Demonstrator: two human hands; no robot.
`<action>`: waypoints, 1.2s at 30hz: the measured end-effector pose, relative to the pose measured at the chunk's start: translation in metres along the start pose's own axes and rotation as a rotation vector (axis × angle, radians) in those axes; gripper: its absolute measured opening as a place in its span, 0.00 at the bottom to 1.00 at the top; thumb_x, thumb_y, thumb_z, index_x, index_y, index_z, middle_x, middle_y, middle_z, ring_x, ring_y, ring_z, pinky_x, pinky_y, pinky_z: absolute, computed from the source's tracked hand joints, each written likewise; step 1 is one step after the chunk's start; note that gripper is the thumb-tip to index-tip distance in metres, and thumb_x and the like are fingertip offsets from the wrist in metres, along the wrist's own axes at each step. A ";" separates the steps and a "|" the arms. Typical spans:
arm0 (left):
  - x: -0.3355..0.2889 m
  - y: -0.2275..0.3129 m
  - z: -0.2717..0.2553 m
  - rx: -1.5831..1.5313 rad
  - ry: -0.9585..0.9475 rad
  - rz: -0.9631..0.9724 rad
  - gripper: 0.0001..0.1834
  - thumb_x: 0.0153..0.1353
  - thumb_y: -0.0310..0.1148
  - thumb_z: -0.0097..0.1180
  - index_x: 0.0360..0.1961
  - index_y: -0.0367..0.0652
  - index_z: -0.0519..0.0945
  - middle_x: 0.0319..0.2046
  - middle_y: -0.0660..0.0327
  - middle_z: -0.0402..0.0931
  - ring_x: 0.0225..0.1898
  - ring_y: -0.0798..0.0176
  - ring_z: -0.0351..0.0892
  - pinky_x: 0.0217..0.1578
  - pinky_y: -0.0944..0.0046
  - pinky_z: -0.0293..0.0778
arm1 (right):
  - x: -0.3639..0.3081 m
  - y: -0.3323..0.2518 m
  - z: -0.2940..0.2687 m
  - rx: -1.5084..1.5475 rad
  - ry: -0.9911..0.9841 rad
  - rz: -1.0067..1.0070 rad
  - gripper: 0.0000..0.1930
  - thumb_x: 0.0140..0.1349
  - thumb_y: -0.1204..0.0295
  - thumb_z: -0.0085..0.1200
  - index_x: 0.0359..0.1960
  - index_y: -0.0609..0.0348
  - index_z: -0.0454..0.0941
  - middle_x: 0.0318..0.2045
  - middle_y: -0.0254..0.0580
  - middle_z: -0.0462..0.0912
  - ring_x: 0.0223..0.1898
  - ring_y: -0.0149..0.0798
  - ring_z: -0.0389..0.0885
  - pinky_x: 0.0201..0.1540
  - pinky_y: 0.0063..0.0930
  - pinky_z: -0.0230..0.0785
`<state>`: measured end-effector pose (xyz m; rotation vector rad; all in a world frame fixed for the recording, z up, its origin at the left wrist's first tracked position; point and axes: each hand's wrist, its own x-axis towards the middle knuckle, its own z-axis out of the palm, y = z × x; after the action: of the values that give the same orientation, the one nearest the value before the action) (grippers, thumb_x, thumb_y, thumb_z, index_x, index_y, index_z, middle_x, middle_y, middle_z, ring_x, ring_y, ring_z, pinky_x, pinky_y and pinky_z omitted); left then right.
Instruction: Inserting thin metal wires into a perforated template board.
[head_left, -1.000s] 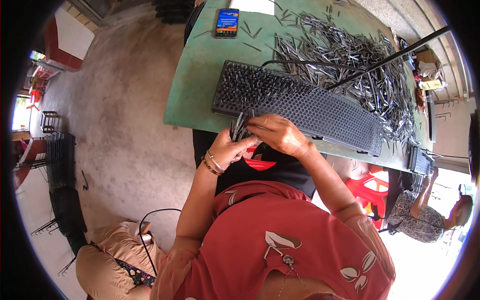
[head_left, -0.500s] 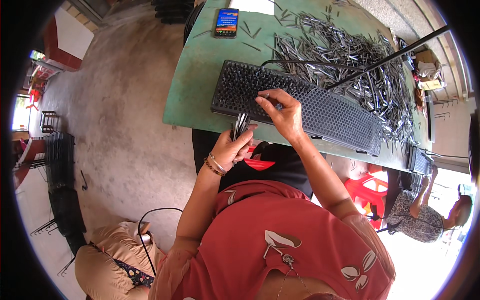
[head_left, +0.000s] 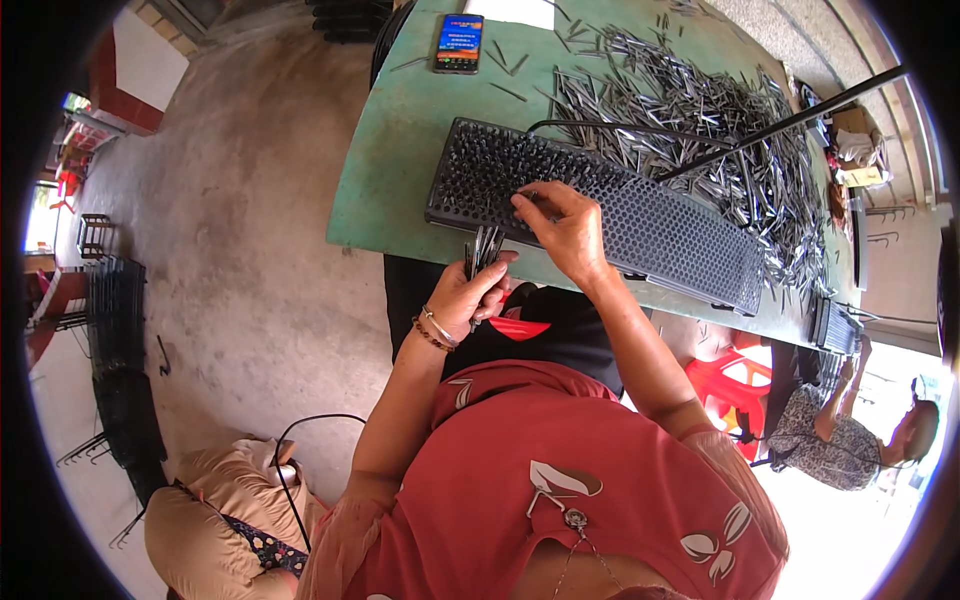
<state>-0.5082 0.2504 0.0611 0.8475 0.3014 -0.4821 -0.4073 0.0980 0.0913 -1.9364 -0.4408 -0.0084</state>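
Note:
My left hand (head_left: 474, 294) is closed round a bundle of thin dark metal rods (head_left: 486, 248), whose ends stick up by the near edge of a long black perforated tray (head_left: 690, 245). Over that tray, my right hand (head_left: 566, 228) has thumb and fingers pinched together at the holes; what they hold is too small to make out. Many rods stand upright in the tray's left part, while the holes toward its right end show bare. Behind it, a large heap of loose metal rods (head_left: 690, 110) covers the green table (head_left: 390, 180).
A phone (head_left: 458, 44) with a lit screen lies at the table's far left. A black bar (head_left: 780, 120) slants across the heap. At right are a red plastic stool (head_left: 735, 385) and another person (head_left: 835, 430). Someone's tan-clothed legs (head_left: 215, 520) show lower left.
Both hands stay almost where they were, with the right fingers still pinched over the same part of the tray. The whole view has shifted very slightly.

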 end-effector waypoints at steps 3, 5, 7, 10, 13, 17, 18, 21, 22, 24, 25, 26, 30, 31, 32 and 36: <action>-0.002 0.001 0.002 0.002 0.018 0.015 0.17 0.65 0.34 0.52 0.50 0.35 0.73 0.25 0.66 0.70 0.16 0.78 0.59 0.14 0.76 0.54 | -0.001 0.000 0.002 0.003 -0.022 0.007 0.08 0.56 0.79 0.59 0.37 0.68 0.79 0.31 0.41 0.82 0.31 0.31 0.84 0.32 0.19 0.75; -0.002 0.000 0.001 0.002 0.001 0.023 0.17 0.65 0.34 0.51 0.50 0.35 0.73 0.25 0.66 0.71 0.17 0.78 0.60 0.14 0.77 0.54 | -0.002 -0.001 0.002 -0.018 -0.022 -0.011 0.08 0.55 0.79 0.59 0.37 0.67 0.79 0.32 0.41 0.81 0.31 0.31 0.84 0.32 0.20 0.75; -0.002 0.000 0.002 0.014 0.002 0.026 0.17 0.65 0.34 0.51 0.50 0.35 0.73 0.25 0.66 0.71 0.17 0.78 0.60 0.14 0.77 0.55 | -0.002 -0.002 0.002 0.016 -0.004 -0.027 0.08 0.55 0.79 0.59 0.37 0.67 0.79 0.33 0.42 0.81 0.32 0.32 0.84 0.32 0.20 0.75; -0.003 0.000 0.002 0.019 0.000 0.026 0.17 0.65 0.35 0.51 0.50 0.36 0.73 0.26 0.66 0.71 0.18 0.78 0.60 0.14 0.77 0.55 | -0.002 -0.001 0.002 0.040 0.014 0.011 0.08 0.55 0.80 0.59 0.37 0.66 0.79 0.34 0.42 0.81 0.32 0.32 0.83 0.33 0.21 0.75; -0.005 0.002 0.005 0.043 -0.002 0.017 0.17 0.65 0.34 0.51 0.51 0.36 0.73 0.26 0.67 0.70 0.18 0.79 0.60 0.15 0.77 0.55 | -0.001 -0.003 -0.001 -0.046 -0.021 -0.120 0.09 0.54 0.80 0.60 0.38 0.65 0.80 0.34 0.42 0.81 0.32 0.34 0.83 0.34 0.23 0.75; -0.006 0.004 0.008 0.060 -0.022 0.000 0.17 0.65 0.34 0.50 0.52 0.36 0.72 0.26 0.68 0.70 0.19 0.80 0.59 0.15 0.77 0.56 | -0.002 -0.007 -0.001 -0.136 -0.046 -0.223 0.09 0.53 0.79 0.60 0.38 0.63 0.81 0.35 0.44 0.80 0.33 0.38 0.81 0.34 0.26 0.74; -0.005 0.003 0.007 0.060 -0.022 0.000 0.17 0.65 0.34 0.50 0.52 0.36 0.72 0.26 0.68 0.70 0.19 0.80 0.59 0.15 0.77 0.56 | 0.000 -0.003 0.000 -0.178 -0.027 -0.277 0.09 0.53 0.79 0.60 0.37 0.63 0.81 0.35 0.44 0.80 0.33 0.39 0.81 0.35 0.27 0.74; -0.003 -0.001 0.002 0.046 -0.004 0.021 0.16 0.65 0.35 0.51 0.50 0.37 0.74 0.27 0.67 0.70 0.19 0.80 0.61 0.15 0.78 0.55 | 0.001 -0.004 0.001 -0.212 -0.004 -0.306 0.09 0.53 0.78 0.59 0.37 0.63 0.81 0.34 0.45 0.80 0.33 0.41 0.81 0.36 0.28 0.73; -0.003 -0.002 0.001 0.030 -0.009 0.023 0.16 0.65 0.35 0.52 0.50 0.37 0.74 0.27 0.67 0.70 0.19 0.80 0.61 0.15 0.78 0.55 | 0.001 -0.005 0.001 -0.207 0.002 -0.279 0.09 0.54 0.78 0.59 0.38 0.63 0.81 0.34 0.44 0.80 0.33 0.42 0.80 0.36 0.29 0.73; -0.003 -0.002 0.001 0.014 -0.014 0.026 0.16 0.65 0.35 0.52 0.50 0.37 0.74 0.27 0.67 0.71 0.19 0.80 0.61 0.15 0.78 0.55 | 0.000 -0.003 0.000 -0.224 0.005 -0.292 0.09 0.54 0.78 0.59 0.38 0.62 0.81 0.34 0.44 0.79 0.33 0.42 0.80 0.35 0.29 0.73; -0.004 -0.001 0.002 0.018 -0.006 0.024 0.16 0.65 0.35 0.52 0.50 0.37 0.74 0.27 0.67 0.71 0.19 0.80 0.61 0.15 0.78 0.55 | 0.000 -0.003 0.000 -0.241 0.008 -0.305 0.09 0.54 0.77 0.59 0.38 0.62 0.81 0.34 0.44 0.78 0.32 0.42 0.80 0.35 0.30 0.72; -0.004 -0.001 0.002 0.022 0.001 0.022 0.16 0.65 0.35 0.52 0.51 0.37 0.74 0.27 0.67 0.70 0.19 0.79 0.61 0.15 0.77 0.55 | 0.000 -0.004 0.000 -0.241 0.007 -0.306 0.09 0.54 0.77 0.59 0.38 0.62 0.81 0.34 0.44 0.78 0.32 0.42 0.80 0.35 0.30 0.72; -0.004 0.001 0.007 0.014 -0.002 0.001 0.16 0.65 0.35 0.52 0.51 0.37 0.74 0.28 0.67 0.70 0.20 0.79 0.61 0.15 0.77 0.55 | 0.003 -0.004 -0.001 -0.305 -0.012 -0.379 0.10 0.54 0.77 0.59 0.38 0.62 0.80 0.33 0.44 0.76 0.30 0.44 0.78 0.32 0.32 0.72; -0.005 0.000 0.006 0.020 -0.003 0.001 0.17 0.65 0.35 0.52 0.51 0.37 0.74 0.28 0.67 0.70 0.20 0.79 0.61 0.15 0.77 0.56 | 0.004 -0.004 0.000 -0.330 -0.016 -0.396 0.10 0.54 0.77 0.59 0.39 0.62 0.81 0.33 0.43 0.76 0.30 0.42 0.78 0.32 0.32 0.72; -0.005 0.000 0.006 0.026 -0.003 0.002 0.17 0.65 0.35 0.52 0.51 0.37 0.74 0.28 0.67 0.70 0.20 0.79 0.61 0.15 0.77 0.56 | 0.004 -0.004 -0.001 -0.331 -0.016 -0.397 0.10 0.54 0.77 0.59 0.39 0.62 0.81 0.33 0.43 0.76 0.30 0.42 0.78 0.32 0.32 0.72; -0.005 -0.001 0.004 0.021 -0.007 -0.003 0.17 0.65 0.34 0.52 0.51 0.37 0.73 0.28 0.66 0.71 0.20 0.79 0.62 0.16 0.77 0.57 | 0.003 -0.003 -0.001 -0.397 -0.069 -0.399 0.10 0.54 0.77 0.59 0.40 0.62 0.80 0.33 0.44 0.76 0.30 0.43 0.78 0.31 0.32 0.71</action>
<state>-0.5124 0.2480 0.0652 0.8658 0.2918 -0.4914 -0.4056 0.0988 0.0954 -2.2058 -0.9221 -0.3082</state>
